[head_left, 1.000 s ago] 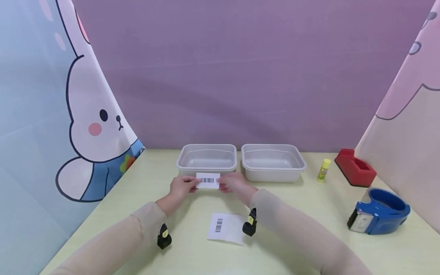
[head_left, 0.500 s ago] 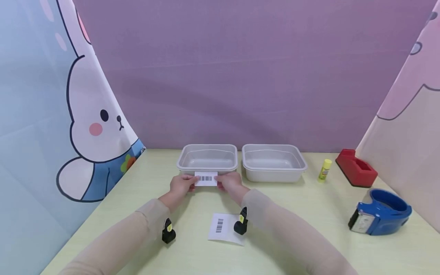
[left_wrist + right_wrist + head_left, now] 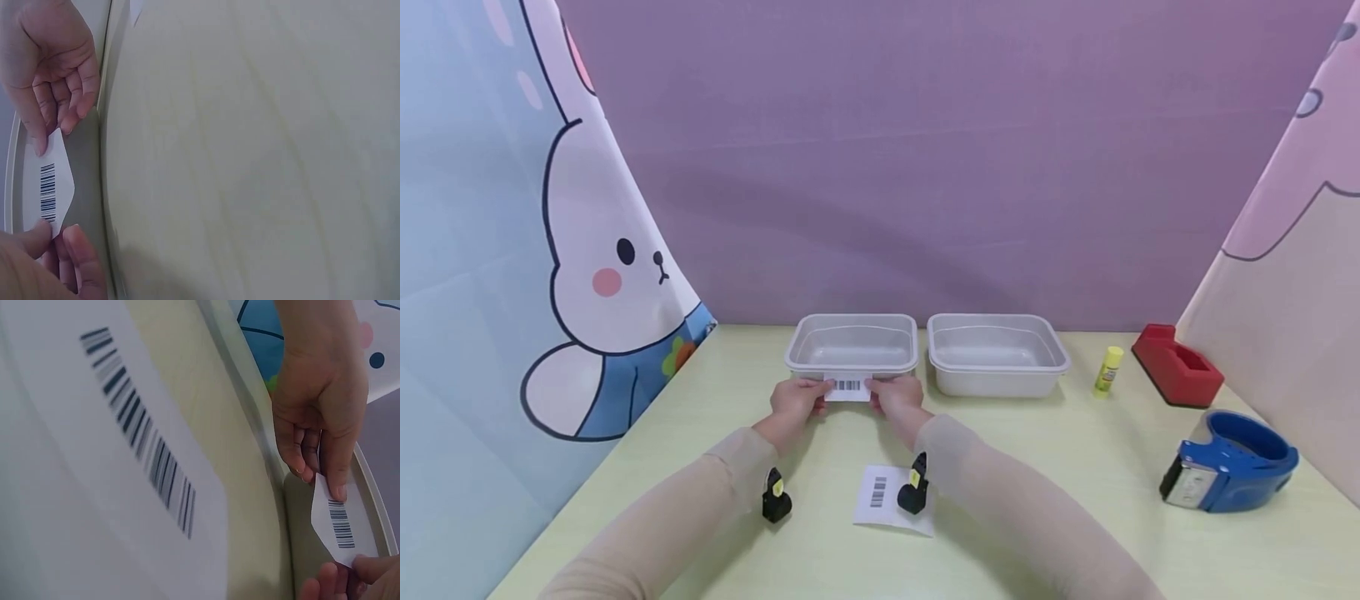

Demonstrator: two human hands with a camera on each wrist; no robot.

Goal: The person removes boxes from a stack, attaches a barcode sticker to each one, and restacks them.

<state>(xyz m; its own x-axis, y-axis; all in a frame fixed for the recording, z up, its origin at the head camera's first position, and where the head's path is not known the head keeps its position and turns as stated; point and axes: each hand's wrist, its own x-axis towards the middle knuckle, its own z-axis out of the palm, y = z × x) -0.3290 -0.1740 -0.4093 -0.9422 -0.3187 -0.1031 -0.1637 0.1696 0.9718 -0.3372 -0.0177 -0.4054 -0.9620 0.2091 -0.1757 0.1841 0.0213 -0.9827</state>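
Observation:
A small white barcode label [image 3: 848, 387] is at the front wall of the left plastic container [image 3: 811, 368]. My left hand [image 3: 795, 402] pinches its left end and my right hand [image 3: 898, 398] pinches its right end, thumbs on the printed face. Both wrist views show the label [image 3: 47, 194] bowed slightly between the hands, its upper edge by the container's rim. In the right wrist view, the left hand [image 3: 322, 406] grips the far end of the label [image 3: 340, 524]. A second, larger barcode sheet [image 3: 880, 504] lies on the table beneath my right wrist camera.
A matching container [image 3: 997, 382] stands just right of the first. Farther right are a yellow glue stick [image 3: 1107, 372], a red tape dispenser base [image 3: 1176, 367] and a blue tape dispenser [image 3: 1232, 462]. A purple backdrop [image 3: 955, 167] rises behind the table [image 3: 722, 542].
Both hands have brought the label slightly left and up, closer against the left container's front wall below its rim. The sheet on the table has stayed put.

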